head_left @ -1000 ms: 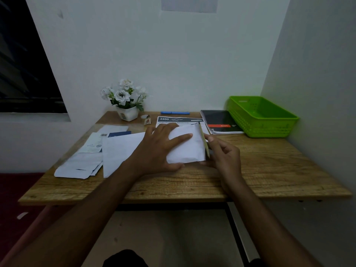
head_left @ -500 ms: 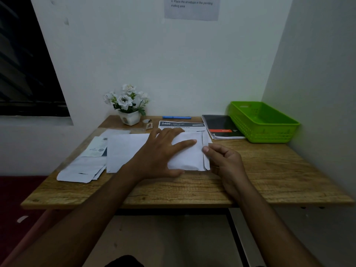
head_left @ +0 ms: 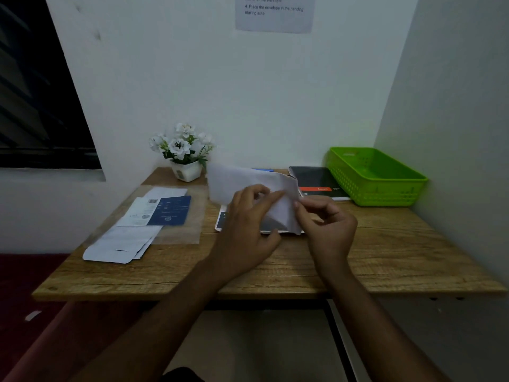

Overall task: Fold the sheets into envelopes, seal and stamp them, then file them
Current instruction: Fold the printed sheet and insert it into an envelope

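The folded sheet (head_left: 234, 180), pressed flat on the table (head_left: 385, 257) a moment ago, is now lifted above its middle. The left hand (head_left: 245, 230) and right hand (head_left: 327, 230) both pinch it with curled fingers. Folding seems nearly done. Motion blur hides the creases; the left hand covers its lower part.
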A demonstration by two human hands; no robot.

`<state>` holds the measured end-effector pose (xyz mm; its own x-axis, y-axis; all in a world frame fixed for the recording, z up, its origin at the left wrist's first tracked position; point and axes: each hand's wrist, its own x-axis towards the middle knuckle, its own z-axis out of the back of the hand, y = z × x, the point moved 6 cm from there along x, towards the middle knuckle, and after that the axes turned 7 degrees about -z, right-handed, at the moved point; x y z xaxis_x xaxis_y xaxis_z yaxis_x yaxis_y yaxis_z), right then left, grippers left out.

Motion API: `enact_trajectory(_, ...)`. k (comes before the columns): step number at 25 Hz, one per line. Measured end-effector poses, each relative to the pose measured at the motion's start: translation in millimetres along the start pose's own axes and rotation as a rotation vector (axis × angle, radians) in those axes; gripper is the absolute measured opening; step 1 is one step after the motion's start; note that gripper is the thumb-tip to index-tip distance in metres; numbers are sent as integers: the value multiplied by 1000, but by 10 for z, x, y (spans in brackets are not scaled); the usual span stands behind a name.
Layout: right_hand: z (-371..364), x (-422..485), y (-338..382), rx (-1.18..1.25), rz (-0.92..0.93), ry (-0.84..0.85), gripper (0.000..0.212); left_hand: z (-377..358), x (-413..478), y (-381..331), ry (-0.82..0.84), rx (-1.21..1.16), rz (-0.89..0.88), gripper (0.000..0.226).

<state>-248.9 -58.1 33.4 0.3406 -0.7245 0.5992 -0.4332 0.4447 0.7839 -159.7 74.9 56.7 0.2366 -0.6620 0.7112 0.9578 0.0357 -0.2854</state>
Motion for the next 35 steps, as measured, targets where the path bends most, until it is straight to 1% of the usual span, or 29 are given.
enact_trajectory(2, -71, -83, 134, -88, 213, 37, 13, -21, -27, -81, -58, -354, 129, 49)
enact_trajectory(5, -177, -205, 228, -201, 377, 74, 6, -66, -88, -180, -172, -898, 311, 25)
enact_trajectory(7, -232, -260, 256, -301, 431, 70, 9, -133, -144, -152, -250, -1181, 468, 29)
enact_trajectory(9, -314, -314, 280, -443, 483, 87, 16, -164, -179, -82, -294, -1328, 600, 33)
enact_trajectory(11, -391, -372, 282, -539, 500, 154, 24, -142, -201, 26, -301, -1308, 666, 30)
enact_trajectory(12, -412, -395, 273, -551, 488, 196, 27, -129, -206, 74, -282, -1284, 680, 29)
enact_trajectory(15, -353, -358, 240, -465, 393, 284, 28, -120, -222, 165, -204, -1270, 711, 25)
enact_trajectory(16, -285, -314, 230, -446, 365, 281, 27, -117, -234, 208, -192, -1262, 733, 25)
enact_trajectory(18, -82, -172, 184, -529, 293, 174, 20, -83, -261, 309, -166, -1231, 768, 28)
enact_trajectory(19, 65, -69, 117, -620, 207, 85, 18, -60, -271, 362, -147, -1220, 769, 28)
enact_trajectory(20, 232, 38, 22, -711, 72, 2, 21, -36, -281, 413, -127, -1216, 764, 27)
enact_trajectory(21, 414, 138, -105, -759, -106, -44, 27, -12, -294, 467, -110, -1215, 761, 26)
enact_trajectory(22, 580, 216, -233, -708, -305, -53, 35, 13, -311, 522, -97, -1216, 762, 25)
enact_trajectory(23, 707, 271, -342, -566, -491, -54, 41, 34, -331, 583, -88, -1217, 768, 23)
enact_trajectory(24, 804, 303, -422, -410, -627, -63, 44, 49, -353, 641, -85, -1220, 779, 23)
enact_trajectory(25, 876, 328, -464, -297, -703, -79, 43, 63, -370, 697, -85, -1222, 790, 23)
enact_trajectory(27, 961, 352, -478, -219, -728, -81, 33, 81, -408, 804, -88, -1204, 823, 22)
enact_trajectory(29, 974, 329, -470, -228, -724, -28, 28, 84, -474, 908, -76, -1123, 892, 19)
enact_trajectory(32, 961, 246, -463, -295, -815, 82, 33, 116, -603, 1081, -25, -840, 1005, 13)
enact_trajectory(35, 952, 188, -420, -421, -856, 162, 36, 192, -668, 1200, 29, -618, 1013, 4)
